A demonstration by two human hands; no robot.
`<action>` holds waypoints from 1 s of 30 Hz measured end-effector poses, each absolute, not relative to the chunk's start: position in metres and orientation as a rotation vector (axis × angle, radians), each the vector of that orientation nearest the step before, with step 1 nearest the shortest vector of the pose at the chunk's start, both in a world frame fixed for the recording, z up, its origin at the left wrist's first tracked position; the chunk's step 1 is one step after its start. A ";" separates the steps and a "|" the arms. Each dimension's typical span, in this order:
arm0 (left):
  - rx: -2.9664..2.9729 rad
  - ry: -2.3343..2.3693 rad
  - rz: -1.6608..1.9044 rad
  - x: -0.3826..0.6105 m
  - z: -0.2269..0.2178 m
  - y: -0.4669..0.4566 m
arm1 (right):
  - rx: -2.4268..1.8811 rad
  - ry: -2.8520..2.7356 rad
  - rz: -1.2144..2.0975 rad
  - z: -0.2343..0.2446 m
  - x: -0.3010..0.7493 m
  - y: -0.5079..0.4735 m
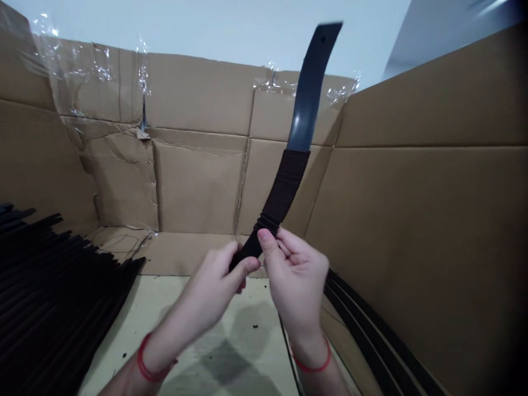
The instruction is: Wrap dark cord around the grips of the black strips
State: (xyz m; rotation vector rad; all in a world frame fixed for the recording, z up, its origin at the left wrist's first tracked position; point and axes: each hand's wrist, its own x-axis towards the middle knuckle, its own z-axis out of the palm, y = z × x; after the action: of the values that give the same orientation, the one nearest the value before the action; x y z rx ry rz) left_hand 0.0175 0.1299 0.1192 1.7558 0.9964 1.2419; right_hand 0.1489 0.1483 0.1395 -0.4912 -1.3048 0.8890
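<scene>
Both my hands hold a long, curved black strip (305, 104) tilted up and away to the right. Its upper part is bare and shiny, with a small hole near the tip. A dark fabric sleeve (287, 181) covers the strip lower down and is bunched into folds above my fingers. My left hand (220, 280) is wrapped round the lower end of the sleeved strip. Just above it, my right hand (292, 269) pinches the sleeve between thumb and fingers. The strip's lowest end is hidden by my left hand.
A big pile of dark strips (49, 297) lies at the left. Several black strips (363, 330) lean along the right side. Cardboard walls (198, 181), patched with clear tape, surround a pale work surface (185, 352) with small dark scraps on it.
</scene>
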 end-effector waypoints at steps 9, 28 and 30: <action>1.657 0.771 1.243 0.025 0.119 0.126 | -0.458 -1.272 1.145 0.137 0.153 0.147; 1.718 0.919 1.204 0.028 0.125 0.106 | -0.342 -1.350 1.261 0.147 0.179 0.157; 1.607 0.734 1.061 0.021 0.124 0.109 | -0.343 -1.401 1.274 0.145 0.178 0.157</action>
State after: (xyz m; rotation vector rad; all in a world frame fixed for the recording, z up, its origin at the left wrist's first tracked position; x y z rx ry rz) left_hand 0.0214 0.1089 0.1244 1.6072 0.7340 1.0605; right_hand 0.1780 0.1569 0.1448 -0.3428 -1.4010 1.2744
